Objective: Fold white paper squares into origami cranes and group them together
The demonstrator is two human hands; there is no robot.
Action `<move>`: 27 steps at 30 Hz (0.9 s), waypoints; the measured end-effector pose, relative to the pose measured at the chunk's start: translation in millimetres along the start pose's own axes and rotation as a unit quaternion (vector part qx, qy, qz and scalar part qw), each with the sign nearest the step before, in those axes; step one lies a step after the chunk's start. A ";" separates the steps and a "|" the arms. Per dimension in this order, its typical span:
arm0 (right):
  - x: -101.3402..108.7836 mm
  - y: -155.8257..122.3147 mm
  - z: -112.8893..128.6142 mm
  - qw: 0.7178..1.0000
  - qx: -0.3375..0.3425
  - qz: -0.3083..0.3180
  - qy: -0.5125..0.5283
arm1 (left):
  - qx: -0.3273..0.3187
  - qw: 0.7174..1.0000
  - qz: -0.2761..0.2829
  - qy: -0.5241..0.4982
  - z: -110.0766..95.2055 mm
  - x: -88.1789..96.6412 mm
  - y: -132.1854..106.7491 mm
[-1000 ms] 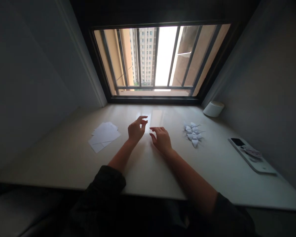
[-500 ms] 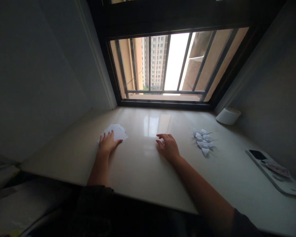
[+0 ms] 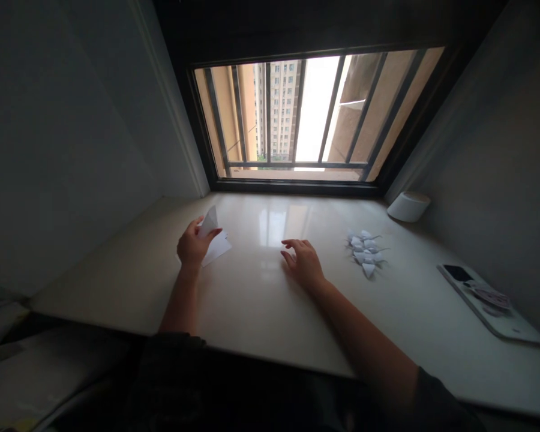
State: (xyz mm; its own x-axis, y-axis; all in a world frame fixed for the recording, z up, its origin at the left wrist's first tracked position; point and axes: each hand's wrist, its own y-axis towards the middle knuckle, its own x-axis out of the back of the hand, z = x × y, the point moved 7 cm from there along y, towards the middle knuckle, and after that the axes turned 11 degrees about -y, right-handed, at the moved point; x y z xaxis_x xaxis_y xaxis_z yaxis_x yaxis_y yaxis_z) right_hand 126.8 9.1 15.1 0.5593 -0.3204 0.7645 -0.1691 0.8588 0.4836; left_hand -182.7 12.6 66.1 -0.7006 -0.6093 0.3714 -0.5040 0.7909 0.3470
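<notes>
Between its thumb and fingers, my left hand holds a sheet of white paper that bends upward. Below it lie more white paper sheets on the pale sill, partly hidden by the hand. My right hand rests on or just over the sill in the middle, thumb and fingers apart with nothing between them. To its right sits a cluster of small folded white paper pieces with thin pointed ends.
A white rounded object stands by the right wall near the window. A phone in a light case lies at the right. The sill's front edge runs close to my forearms.
My left hand was spread flat on the paper stack; now it has closed on a sheet and raised it. The right hand keeps nearly the same pose. The view has shifted slightly.
</notes>
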 end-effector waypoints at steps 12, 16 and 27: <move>17.8 4.8 -6.1 0.958 -0.078 -0.094 0.258 | 0.291 0.769 0.181 -0.539 -44.2 -180.9 -83.6; 16.5 4.4 -11.1 0.957 -0.116 -0.097 0.249 | 0.286 0.763 0.190 -0.548 -38.3 -190.4 -98.8; -0.1 8.1 -36.1 0.915 -0.175 -0.063 0.358 | 0.272 0.746 0.273 -0.543 -39.2 -192.5 -98.2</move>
State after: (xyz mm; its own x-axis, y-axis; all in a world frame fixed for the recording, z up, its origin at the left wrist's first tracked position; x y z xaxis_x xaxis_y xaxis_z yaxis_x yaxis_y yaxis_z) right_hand 154.6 30.5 3.6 0.9657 -0.1899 0.1771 0.1338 0.9484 0.2874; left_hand 21.4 50.0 -5.7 -0.7236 -0.0163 -0.6901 0.0838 0.9903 -0.1112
